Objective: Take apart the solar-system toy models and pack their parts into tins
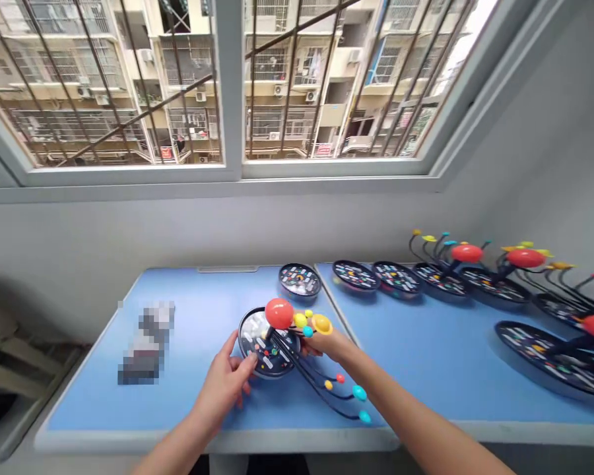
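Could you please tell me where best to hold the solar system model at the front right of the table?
Take its round black base by the rim from the near side: that edge lies bare, clear of the thin wire arms.

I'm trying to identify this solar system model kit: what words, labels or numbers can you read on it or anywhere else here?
Nothing can be read for certain.
The black disc base in the left hand: small white labels, too small to read.
The other black discs: similar tiny labels, unreadable.
Distant red signs: too small to read.
The pixelated object: blurred, unreadable.
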Demonstrator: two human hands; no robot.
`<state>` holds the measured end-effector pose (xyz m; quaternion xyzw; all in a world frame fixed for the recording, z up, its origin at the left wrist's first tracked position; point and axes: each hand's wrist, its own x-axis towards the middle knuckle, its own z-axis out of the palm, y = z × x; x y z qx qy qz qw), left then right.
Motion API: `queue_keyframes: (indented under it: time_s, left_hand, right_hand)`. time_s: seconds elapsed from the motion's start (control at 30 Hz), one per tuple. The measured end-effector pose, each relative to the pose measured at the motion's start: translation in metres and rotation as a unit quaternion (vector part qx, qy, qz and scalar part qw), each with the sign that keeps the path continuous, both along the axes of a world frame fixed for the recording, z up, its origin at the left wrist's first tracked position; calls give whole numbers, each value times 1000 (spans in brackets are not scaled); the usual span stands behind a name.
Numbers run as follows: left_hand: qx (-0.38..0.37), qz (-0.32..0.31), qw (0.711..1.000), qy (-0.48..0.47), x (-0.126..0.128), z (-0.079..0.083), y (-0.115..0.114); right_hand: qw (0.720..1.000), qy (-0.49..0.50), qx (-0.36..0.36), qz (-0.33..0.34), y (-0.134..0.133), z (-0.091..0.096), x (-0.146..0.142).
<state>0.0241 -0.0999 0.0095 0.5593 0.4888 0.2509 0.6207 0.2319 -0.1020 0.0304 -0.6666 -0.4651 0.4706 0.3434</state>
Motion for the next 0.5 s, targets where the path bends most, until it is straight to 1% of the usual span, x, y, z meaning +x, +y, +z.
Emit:
queue_keyframes:
  time_s: [0.07, 0.17, 0.27, 0.33, 0.4, 0.5]
  left_hand:
    - [50, -2, 998, 49, -21, -11, 2]
    - [133, 4, 983, 130, -44, -20, 6]
    - [218, 30, 956, 196, -56, -21, 12]
    - [285, 32, 935, 209, -58, -19, 17]
    - [321, 3, 925, 201, -57, -17, 25]
    - [310, -63, 931, 181, -51, -21, 35]
  right_hand:
    - [999, 0, 5, 40, 7, -4, -20]
    - [997, -11, 5, 81, 17, -9, -36]
    - [996, -24, 8, 91, 26, -14, -44]
    - [995, -34, 17, 89, 31, -18, -46]
    - [995, -47, 23, 91, 34, -20, -47]
    - [993, -67, 45, 92, 34, -22, -45]
